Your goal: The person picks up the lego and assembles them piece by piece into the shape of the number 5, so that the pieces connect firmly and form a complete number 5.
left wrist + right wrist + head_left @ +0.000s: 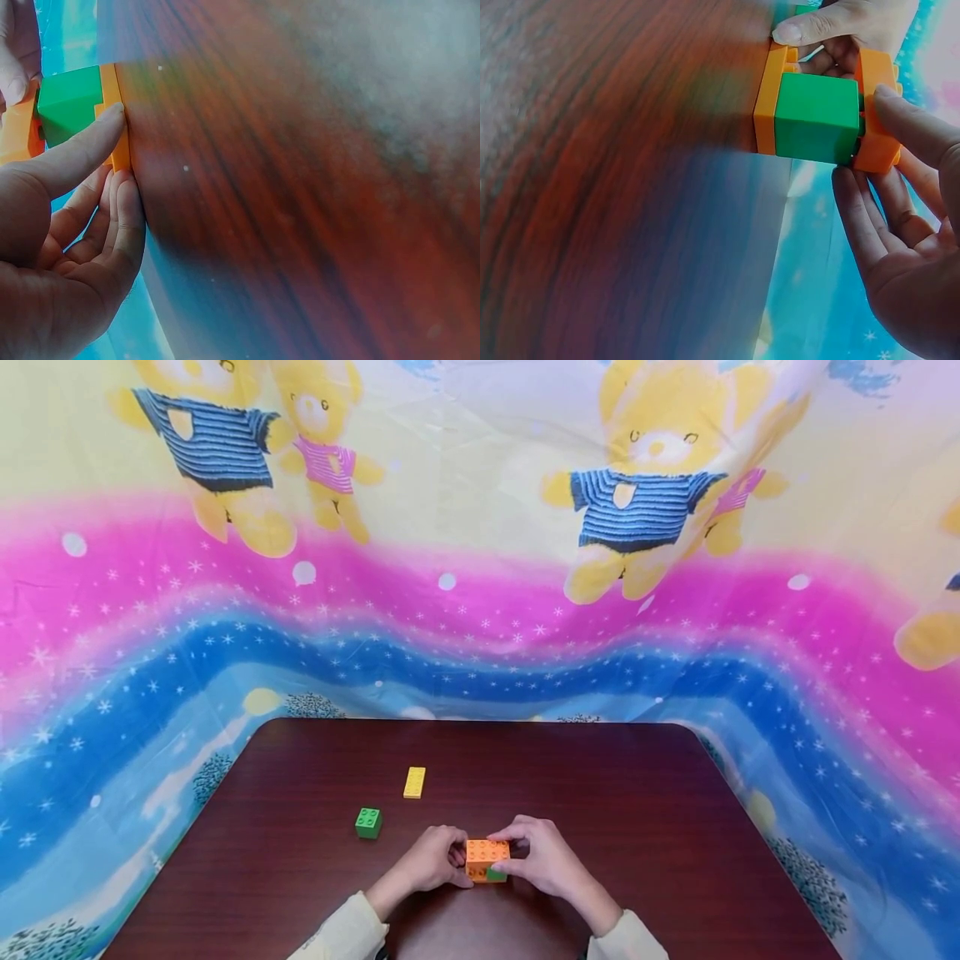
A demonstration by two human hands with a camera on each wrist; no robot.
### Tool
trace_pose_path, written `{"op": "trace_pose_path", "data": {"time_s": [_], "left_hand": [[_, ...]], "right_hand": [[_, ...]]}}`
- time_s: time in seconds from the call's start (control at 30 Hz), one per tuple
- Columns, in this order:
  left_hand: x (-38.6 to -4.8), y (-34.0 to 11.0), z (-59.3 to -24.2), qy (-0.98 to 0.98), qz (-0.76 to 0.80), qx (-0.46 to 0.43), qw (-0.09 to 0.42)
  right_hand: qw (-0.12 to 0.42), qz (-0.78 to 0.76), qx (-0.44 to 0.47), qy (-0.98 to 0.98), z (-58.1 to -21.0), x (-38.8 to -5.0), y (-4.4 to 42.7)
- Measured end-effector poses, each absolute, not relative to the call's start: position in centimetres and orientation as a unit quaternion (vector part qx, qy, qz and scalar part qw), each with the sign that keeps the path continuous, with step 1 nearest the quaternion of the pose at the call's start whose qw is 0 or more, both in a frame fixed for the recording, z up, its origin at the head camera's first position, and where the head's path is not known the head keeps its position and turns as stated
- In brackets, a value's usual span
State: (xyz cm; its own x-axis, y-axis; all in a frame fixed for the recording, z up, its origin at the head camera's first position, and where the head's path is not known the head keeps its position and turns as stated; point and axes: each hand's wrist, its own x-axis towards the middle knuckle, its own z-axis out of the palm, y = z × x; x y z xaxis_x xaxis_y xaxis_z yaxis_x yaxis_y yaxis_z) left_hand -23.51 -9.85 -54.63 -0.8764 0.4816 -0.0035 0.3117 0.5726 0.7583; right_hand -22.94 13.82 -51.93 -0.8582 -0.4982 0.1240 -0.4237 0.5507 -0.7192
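Note:
Near the front of the table, a low orange building-block plate (122, 154) lies on the tabletop. On its right part stands a green block (817, 116). A second orange plate (486, 850), studs upward, sits over the green block, with a narrow gap and some green studs showing between them in the right wrist view. My left hand (433, 858) pinches the left end of the lower plate between thumb and fingers. With thumb and fingertips, my right hand (550, 858) holds the right end of the upper plate. The fingers partly hide both plates.
A green four-stud block (367, 823) stands to the left of my left hand. Farther back lies a flat yellow plate (414, 782). The dark brown table (600, 777) has rounded far corners, and a printed bear curtain (480, 610) hangs behind it.

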Motion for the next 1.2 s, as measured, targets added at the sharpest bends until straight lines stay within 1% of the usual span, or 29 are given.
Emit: {"op": "trace_pose_path", "data": {"time_s": [0.47,0.7,0.9,1.2], "left_hand": [[-23.48,-9.89,-54.90,0.881,0.403,0.222,0.111],[-23.34,-9.73,-54.72,0.877,0.407,0.230,0.108],[-23.84,-9.85,-55.14,0.880,0.402,0.231,0.105],[-23.72,-9.83,-54.65,0.878,0.408,0.227,0.107]], "right_hand": [[0.056,-0.365,-0.273,0.888,-51.80,-22.84,13.95],[0.045,-0.338,-0.292,0.893,-52.02,-22.82,14.11],[0.040,-0.344,-0.292,0.892,-52.03,-23.00,14.09],[0.052,-0.361,-0.282,0.887,-51.99,-23.13,14.05]]}}
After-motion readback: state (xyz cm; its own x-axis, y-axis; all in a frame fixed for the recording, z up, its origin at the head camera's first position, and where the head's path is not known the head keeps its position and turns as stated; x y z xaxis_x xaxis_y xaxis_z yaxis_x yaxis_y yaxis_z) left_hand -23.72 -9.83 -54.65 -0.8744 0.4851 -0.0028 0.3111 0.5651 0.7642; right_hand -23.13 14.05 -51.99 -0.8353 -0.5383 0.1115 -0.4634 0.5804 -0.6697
